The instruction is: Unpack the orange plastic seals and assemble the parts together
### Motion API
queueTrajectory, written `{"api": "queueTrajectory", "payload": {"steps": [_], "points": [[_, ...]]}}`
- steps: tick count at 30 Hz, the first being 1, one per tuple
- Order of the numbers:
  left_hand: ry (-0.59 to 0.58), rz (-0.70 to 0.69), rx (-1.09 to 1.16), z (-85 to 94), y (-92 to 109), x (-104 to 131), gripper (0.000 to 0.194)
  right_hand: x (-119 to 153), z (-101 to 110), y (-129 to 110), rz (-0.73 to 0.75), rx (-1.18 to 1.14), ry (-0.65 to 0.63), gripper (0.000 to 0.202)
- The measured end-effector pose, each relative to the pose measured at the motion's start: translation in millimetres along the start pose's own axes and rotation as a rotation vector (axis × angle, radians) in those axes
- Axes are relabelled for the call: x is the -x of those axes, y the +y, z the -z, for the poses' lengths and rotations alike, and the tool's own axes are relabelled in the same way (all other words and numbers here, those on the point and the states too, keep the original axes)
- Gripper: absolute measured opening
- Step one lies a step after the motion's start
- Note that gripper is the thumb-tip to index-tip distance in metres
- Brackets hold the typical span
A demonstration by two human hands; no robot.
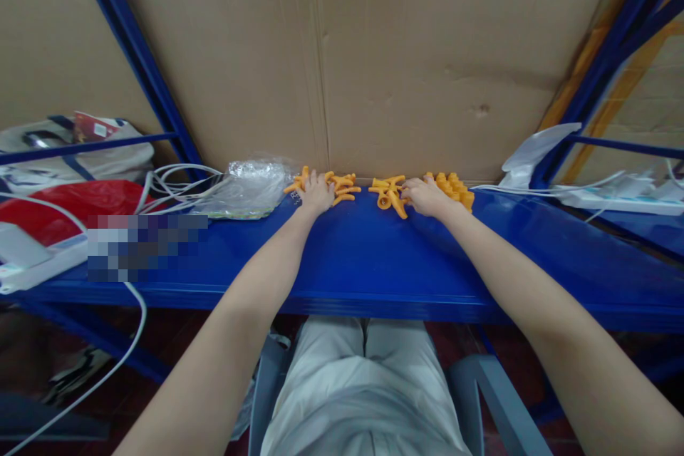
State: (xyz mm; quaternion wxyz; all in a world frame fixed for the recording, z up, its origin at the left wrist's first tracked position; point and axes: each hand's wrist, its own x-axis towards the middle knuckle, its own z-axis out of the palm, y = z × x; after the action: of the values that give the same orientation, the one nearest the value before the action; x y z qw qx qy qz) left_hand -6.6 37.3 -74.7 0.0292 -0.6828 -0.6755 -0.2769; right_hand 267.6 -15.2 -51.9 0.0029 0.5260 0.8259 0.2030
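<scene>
A tall cardboard panel point(374, 64) closes off the far side of the scene. Before it stretches a blue tabletop point(374, 263), with a slanting blue post point(136, 57) at the left and another blue post point(606, 68) at the right. On the near side a person in pale trousers point(342, 377) sits in a grey chair point(491, 399), both bare arms reaching across to the far edge of the tabletop.

A pale cloth bag point(125, 157) lies at the far left, with a red bundle point(37, 203) nearer than it. Right of these, a clear plastic bag point(251, 192) lies flat near the panel. A white power strip point(48, 260) sits at the near left; a second white strip point(625, 201) lies at the far right.

The left hand point(318, 194) rests palm down, fingers spread, over a left group of orange pieces point(345, 180). The right hand point(422, 196) is partly curled at the right edge of a middle group of orange pieces point(395, 203); whether either hand grips a piece cannot be told. A block of orange knobs point(454, 187), standing close together, is just right of the right hand, partly hidden by it. All the orange parts lie along the foot of the panel.
</scene>
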Motion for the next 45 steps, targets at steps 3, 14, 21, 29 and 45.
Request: {"api": "queueTrajectory", "payload": {"steps": [3,14,21,29,45], "points": [[0.073,-0.128,0.011,2.6,8,2,0.058,2,7,-3,-0.015,0.02,0.022,0.041],[0.115,-0.772,0.064,10.4,55,37,0.056,1,24,-25,-0.007,0.034,0.226,0.04],[0.221,-0.838,0.014,7.1,51,34,0.055,-2,22,-25,0.038,0.049,0.335,0.036],[0.232,-0.859,-0.03,4.5,52,33,0.036,0,29,-31,0.037,0.053,0.346,0.032],[0.301,-0.692,-0.026,13.6,57,36,0.03,-6,27,-34,0.059,-0.068,0.477,0.03]]}}
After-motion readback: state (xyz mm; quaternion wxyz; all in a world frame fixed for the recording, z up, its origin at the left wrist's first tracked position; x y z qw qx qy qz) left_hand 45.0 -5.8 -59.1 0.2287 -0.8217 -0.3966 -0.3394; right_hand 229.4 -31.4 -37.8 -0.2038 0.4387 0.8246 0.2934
